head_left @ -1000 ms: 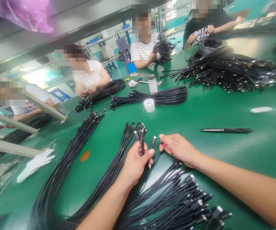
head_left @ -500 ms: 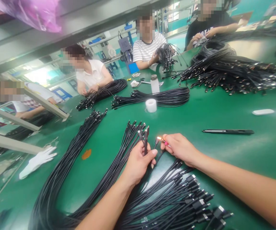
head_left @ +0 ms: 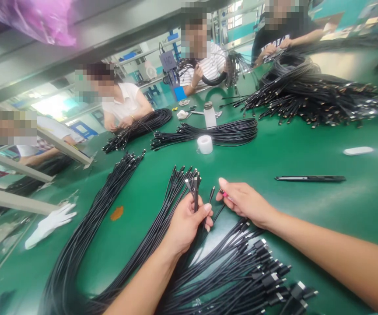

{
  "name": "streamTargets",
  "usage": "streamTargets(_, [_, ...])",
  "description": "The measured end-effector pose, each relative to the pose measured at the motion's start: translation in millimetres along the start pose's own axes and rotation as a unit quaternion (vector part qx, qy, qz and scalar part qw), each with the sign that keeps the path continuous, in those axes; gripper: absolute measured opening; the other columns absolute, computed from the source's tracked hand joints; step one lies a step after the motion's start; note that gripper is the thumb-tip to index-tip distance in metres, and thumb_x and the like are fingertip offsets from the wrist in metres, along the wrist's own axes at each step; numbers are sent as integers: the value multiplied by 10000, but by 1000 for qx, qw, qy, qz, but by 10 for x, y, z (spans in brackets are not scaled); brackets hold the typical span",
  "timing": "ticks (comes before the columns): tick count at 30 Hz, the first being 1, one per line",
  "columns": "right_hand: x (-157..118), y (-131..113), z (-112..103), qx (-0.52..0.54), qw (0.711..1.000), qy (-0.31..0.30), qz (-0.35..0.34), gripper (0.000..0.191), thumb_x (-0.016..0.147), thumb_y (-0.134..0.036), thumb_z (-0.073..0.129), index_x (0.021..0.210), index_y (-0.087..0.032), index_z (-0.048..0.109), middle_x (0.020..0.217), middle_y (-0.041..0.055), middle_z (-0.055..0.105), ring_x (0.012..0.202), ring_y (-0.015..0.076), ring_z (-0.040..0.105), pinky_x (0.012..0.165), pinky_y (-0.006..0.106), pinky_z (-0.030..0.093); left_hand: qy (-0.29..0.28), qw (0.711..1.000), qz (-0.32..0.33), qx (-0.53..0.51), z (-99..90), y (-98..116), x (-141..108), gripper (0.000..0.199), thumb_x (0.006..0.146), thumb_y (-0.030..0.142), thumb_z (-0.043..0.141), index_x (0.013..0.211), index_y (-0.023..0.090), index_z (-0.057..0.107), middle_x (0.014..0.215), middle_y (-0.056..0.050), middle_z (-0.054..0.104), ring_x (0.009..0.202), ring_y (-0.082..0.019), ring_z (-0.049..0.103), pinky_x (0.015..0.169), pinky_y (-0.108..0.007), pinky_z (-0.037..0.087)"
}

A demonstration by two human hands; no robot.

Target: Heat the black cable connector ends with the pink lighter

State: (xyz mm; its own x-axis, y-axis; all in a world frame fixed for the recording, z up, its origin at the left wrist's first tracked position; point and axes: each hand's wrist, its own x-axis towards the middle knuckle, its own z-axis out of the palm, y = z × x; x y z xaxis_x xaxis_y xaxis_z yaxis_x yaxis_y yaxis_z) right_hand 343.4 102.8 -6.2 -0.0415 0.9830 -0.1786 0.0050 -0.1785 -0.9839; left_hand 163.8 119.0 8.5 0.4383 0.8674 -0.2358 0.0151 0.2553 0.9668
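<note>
My left hand (head_left: 190, 221) is closed around several black cables, whose plug ends (head_left: 195, 183) stick up above the fingers. One cable end (head_left: 211, 192) points up on its own between my two hands. A small pink lighter (head_left: 227, 196) is gripped in my right hand (head_left: 244, 201), thumb raised at its top and no flame showing. Beneath and to the right of my left hand, a fanned bundle of black cables (head_left: 208, 267) lies with its plugs toward the right. Another bundle (head_left: 149, 232) runs just left of that hand.
A white tape roll (head_left: 205, 145), a bottle (head_left: 210, 116) and a tied cable bundle (head_left: 222, 131) lie ahead. To the right is a black utility knife (head_left: 310, 178); a white glove (head_left: 49, 225) rests left. Co-workers sit across the green table (head_left: 307, 148), below a shelf beam (head_left: 110, 39).
The flame at the lighter is gone and my right thumb has lifted. The single cable end has turned away from the lighter. Across the table, a co-worker has raised a cable bundle.
</note>
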Motion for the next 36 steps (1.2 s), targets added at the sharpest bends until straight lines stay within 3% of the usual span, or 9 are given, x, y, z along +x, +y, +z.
streamTargets(5, [-10, 21, 4, 17, 997, -8, -78, 384, 784, -524, 693, 887, -167, 595, 646, -49, 466, 553, 92, 365, 531, 228, 310, -23, 1000, -8, 0, 8, -17, -12, 348, 793, 322, 737, 817, 188, 417, 682, 22, 620, 508, -93, 585, 470, -207, 484])
streamTargets(8, [-14, 34, 9, 7, 995, -26, -92, 343, 761, -462, 728, 869, -164, 597, 691, -31, 522, 609, 105, 423, 579, 235, 353, -33, 999, -13, 9, 9, -24, -14, 352, 787, 335, 744, 806, 183, 427, 693, 19, 619, 512, -93, 592, 479, -208, 489])
streamTargets(10, [-7, 32, 6, 31, 996, -25, -78, 310, 800, -459, 684, 810, -169, 576, 644, -43, 484, 553, 89, 383, 522, 225, 322, -37, 999, -11, 13, 10, -26, -14, 347, 792, 339, 740, 802, 182, 430, 697, 17, 617, 517, -92, 596, 486, -207, 490])
streamTargets(14, [41, 16, -31, 122, 992, 15, -23, 373, 796, -497, 682, 739, -208, 454, 538, -100, 285, 436, 59, 193, 401, 218, 145, -40, 999, -13, 11, 7, -23, -14, 364, 785, 359, 744, 805, 184, 426, 698, 13, 617, 521, -95, 601, 489, -207, 489])
streamTargets(18, [80, 12, -79, 161, 986, 50, -14, 460, 762, -508, 724, 686, -218, 375, 523, -103, 277, 418, 46, 169, 386, 223, 98, -39, 999, -15, 5, 1, -21, -15, 384, 773, 379, 753, 813, 186, 423, 695, 7, 624, 519, -102, 605, 484, -213, 492])
streamTargets(24, [46, 7, -78, 160, 987, 8, -19, 375, 756, -488, 739, 787, -178, 533, 562, -95, 284, 459, 48, 188, 410, 218, 121, -40, 999, -15, 3, -5, -17, -13, 362, 790, 351, 741, 821, 189, 419, 698, 8, 629, 521, -105, 604, 489, -222, 498])
streamTargets(28, [7, -9, -51, 135, 990, -22, -17, 436, 696, -467, 783, 962, -159, 626, 599, -75, 412, 457, 49, 235, 412, 222, 158, -37, 999, -13, 7, 0, -13, -14, 358, 788, 354, 739, 820, 188, 424, 705, 6, 624, 523, -105, 601, 484, -221, 495])
streamTargets(31, [-12, -14, -42, 83, 996, -15, -27, 404, 672, -431, 793, 932, -158, 648, 629, -50, 507, 458, 51, 266, 422, 228, 191, -29, 999, -10, 15, 7, -12, -13, 368, 771, 375, 749, 810, 186, 435, 680, 16, 608, 514, -96, 583, 485, -213, 484])
streamTargets(36, [-15, -20, -48, 42, 998, -10, -47, 320, 703, -422, 766, 861, -169, 648, 613, -45, 493, 479, 66, 296, 430, 224, 213, -1, 999, 5, 36, 27, 9, -11, 400, 694, 327, 807, 786, 185, 445, 671, 46, 566, 533, -88, 569, 488, -200, 474])
